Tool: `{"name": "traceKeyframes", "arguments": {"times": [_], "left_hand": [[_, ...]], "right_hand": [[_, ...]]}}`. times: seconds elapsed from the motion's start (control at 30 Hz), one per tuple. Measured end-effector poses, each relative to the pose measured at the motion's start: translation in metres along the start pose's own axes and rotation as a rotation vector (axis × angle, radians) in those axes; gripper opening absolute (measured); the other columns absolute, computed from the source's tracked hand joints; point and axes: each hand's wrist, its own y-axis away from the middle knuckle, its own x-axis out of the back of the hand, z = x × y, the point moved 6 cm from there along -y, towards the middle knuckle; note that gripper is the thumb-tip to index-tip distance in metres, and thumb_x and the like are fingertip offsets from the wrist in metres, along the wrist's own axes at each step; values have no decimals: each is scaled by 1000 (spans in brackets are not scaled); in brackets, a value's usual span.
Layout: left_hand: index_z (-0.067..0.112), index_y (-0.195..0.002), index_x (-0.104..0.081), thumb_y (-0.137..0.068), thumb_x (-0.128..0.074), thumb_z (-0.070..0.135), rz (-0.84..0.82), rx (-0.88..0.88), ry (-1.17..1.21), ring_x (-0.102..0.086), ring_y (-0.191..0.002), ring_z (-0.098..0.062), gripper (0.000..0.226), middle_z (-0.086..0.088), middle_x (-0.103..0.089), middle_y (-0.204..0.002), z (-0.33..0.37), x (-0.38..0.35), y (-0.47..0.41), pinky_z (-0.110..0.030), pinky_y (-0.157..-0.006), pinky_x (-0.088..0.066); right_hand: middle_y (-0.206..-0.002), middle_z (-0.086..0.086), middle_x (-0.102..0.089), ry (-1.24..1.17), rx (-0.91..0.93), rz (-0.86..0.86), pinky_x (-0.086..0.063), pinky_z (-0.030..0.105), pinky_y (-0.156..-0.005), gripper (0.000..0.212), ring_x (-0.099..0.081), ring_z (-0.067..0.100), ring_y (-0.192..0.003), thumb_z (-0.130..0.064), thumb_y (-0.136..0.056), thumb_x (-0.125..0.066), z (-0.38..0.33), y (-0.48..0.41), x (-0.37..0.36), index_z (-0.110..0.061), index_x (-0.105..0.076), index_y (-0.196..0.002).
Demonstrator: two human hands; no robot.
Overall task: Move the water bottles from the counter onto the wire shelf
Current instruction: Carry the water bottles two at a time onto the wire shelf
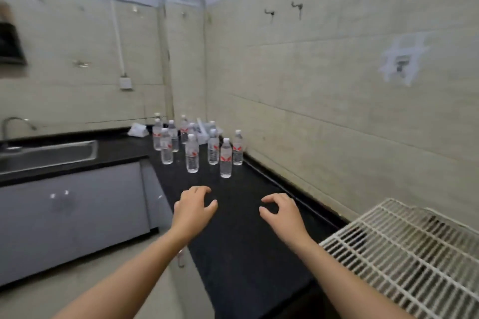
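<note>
Left hand [193, 208], right hand [281, 211]: both empty, fingers loosely curled as if readying a grasp; water bottles [192, 154] upright beyond the fingertips, wire shelf [404, 246] to their right.

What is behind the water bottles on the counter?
A white ribbed item lies behind the water bottles; they cover much of it, so I cannot identify it.

- Clear plastic water bottles [192, 154] cluster at the black stone counter [241, 241]'s far end.
- White wire shelf [404, 248] lies at its near right.
- Steel sink [49, 155] sits left of them.
</note>
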Motion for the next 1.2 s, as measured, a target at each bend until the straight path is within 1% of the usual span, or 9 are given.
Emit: {"name": "traceKeyframes", "arguments": {"times": [0.13,0.3,0.4,0.53,0.6,0.77,0.9,1.1,1.2], "left_hand": [[13,-125,-51,-89,-51,30,132,184,-33,-41,-126,-27,40,-8,-50,-135,-103,78,16,-39,-100,-35],[11,-126,-49,-90,-49,28,219,369,-43,-40,-127,-28,40,-9,-48,-137,-225,149,34,-41,-101,-33],[11,-125,-50,-89,-50,27,251,431,-31,-40,-126,-29,39,-9,-49,-136,-294,183,33,-41,-102,-32],[10,-125,-50,-90,-50,26,274,461,-8,-41,-126,-28,38,-10,-50,-135,-376,221,18,-42,-103,-32],[10,-125,-50,-90,-50,26,266,480,1,-42,-126,-27,38,-10,-50,-135,-410,233,11,-42,-103,-32],[9,-125,-50,-89,-51,24,216,502,64,-43,-124,-28,39,-12,-51,-134,-474,244,-19,-44,-104,-36],[6,-121,-53,-88,-52,21,199,496,125,-44,-123,-31,36,-16,-53,-130,-500,235,-56,-45,-103,-37],[6,-121,-54,-88,-53,21,203,432,156,-45,-122,-31,36,-15,-53,-129,-529,227,-137,-44,-104,-37],[6,-119,-55,-87,-54,19,236,403,137,-46,-121,-32,35,-16,-55,-127,-547,232,-193,-43,-103,-38]], "right_hand": [[-118,3,-57,-8,103,-158,-32,22,-89,25,-44,18,-118,-21,-85,-59,-64,-9,-97,-13,-61,-108],[-113,5,-60,12,168,-269,-37,29,-94,26,-49,21,-114,-22,-84,-60,-132,-20,-206,-12,-62,-108],[-103,1,-58,18,181,-314,-39,33,-95,26,-52,22,-112,-23,-83,-61,-165,-29,-271,-12,-63,-107],[-116,6,-60,19,146,-347,-38,30,-97,27,-51,20,-115,-22,-84,-60,-196,-45,-350,-11,-63,-108],[-118,8,-60,22,108,-357,-37,27,-94,26,-51,21,-115,-21,-85,-60,-206,-54,-381,-9,-63,-108],[-117,10,-60,41,36,-393,-36,22,-90,27,-52,21,-113,-20,-85,-61,-219,-72,-438,-7,-62,-108],[-116,13,-61,50,10,-378,-36,21,-89,27,-54,22,-113,-18,-84,-62,-221,-101,-464,-4,-63,-107],[-116,12,-61,34,33,-335,-33,19,-85,26,-54,22,-112,-16,-84,-61,-229,-178,-502,-3,-63,-107],[-117,11,-59,-10,58,-335,-30,15,-81,26,-53,17,-108,-16,-86,-60,-235,-229,-532,-5,-62,-109]]}}
